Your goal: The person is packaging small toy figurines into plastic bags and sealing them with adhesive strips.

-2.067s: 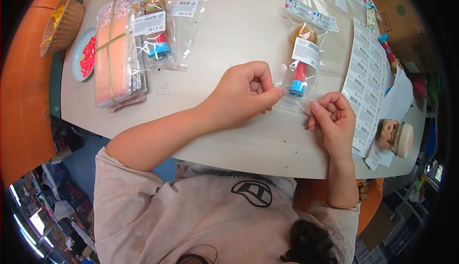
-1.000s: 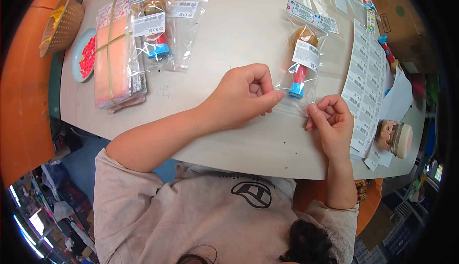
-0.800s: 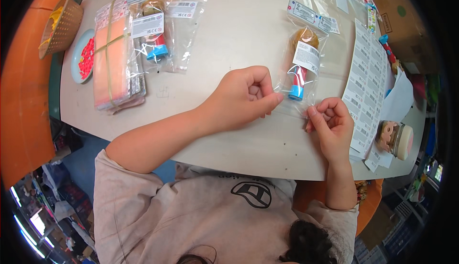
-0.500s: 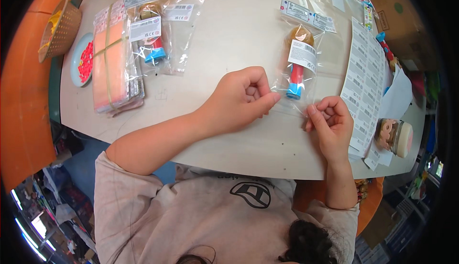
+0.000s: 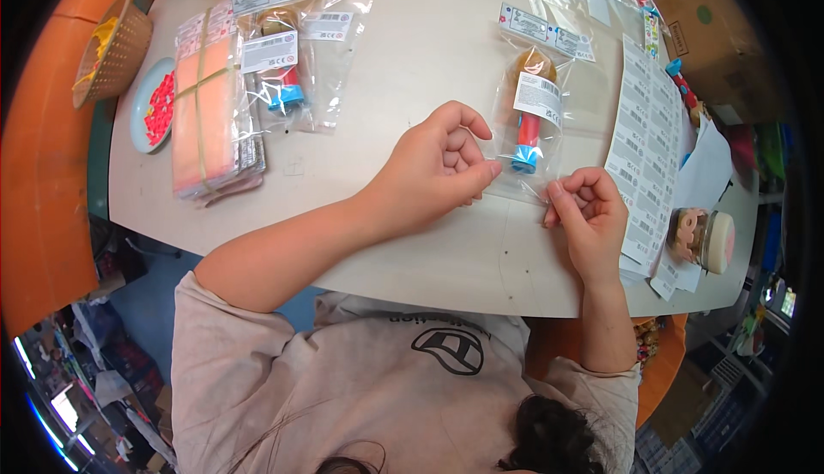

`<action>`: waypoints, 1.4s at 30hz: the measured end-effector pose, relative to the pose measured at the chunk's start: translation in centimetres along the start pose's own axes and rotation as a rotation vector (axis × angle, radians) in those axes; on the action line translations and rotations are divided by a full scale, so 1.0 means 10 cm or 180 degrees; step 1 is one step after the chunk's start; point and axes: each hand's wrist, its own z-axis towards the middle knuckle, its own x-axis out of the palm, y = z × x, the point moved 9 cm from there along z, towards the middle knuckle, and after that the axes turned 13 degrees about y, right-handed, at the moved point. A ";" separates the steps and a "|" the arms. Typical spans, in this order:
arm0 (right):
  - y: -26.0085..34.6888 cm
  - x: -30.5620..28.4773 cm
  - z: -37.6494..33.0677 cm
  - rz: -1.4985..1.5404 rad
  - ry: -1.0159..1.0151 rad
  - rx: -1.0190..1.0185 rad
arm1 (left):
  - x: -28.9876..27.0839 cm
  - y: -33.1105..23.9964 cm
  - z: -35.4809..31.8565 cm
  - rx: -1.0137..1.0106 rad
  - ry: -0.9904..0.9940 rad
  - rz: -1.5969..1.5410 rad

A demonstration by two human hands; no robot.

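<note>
A clear plastic bag (image 5: 556, 143) lies flat in front of me, with a header strip across its far end. Inside is a small toy (image 5: 527, 127) with a brown rounded top, red middle and blue base, partly covered by a white barcode label (image 5: 538, 97). My left hand (image 5: 445, 158) is loosely curled at the bag's near left edge, its index finger raised off the thumb. Whether it grips the film is hidden. At the near right corner, my right hand (image 5: 590, 217) pinches the bag's edge between thumb and forefinger.
On the left lie a banded stack of flat packets (image 5: 204, 122), another bagged toy (image 5: 281, 79) and a blue plate (image 5: 140, 127) of small red pieces. Label sheets (image 5: 645, 148) and a lidded jar (image 5: 702, 240) are on the right. A perforated basket (image 5: 116, 58) stands far left.
My left index finger has lifted and opened away from the thumb. My right hand has shifted slightly in the view, along with the table. The bag stays in place between them.
</note>
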 end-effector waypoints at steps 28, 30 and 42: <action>0.00 -0.01 -0.02 -0.0218 -0.0022 -0.0081 | 0.04 0.02 0.01 -0.0044 0.0068 0.0125; 0.00 -0.01 -0.02 -0.0238 -0.0019 -0.0076 | 0.04 0.02 0.02 -0.0049 0.0076 0.0132; 0.02 -0.01 -0.04 -0.0527 0.0003 -0.0023 | 0.05 0.04 0.01 -0.0105 0.0138 0.0312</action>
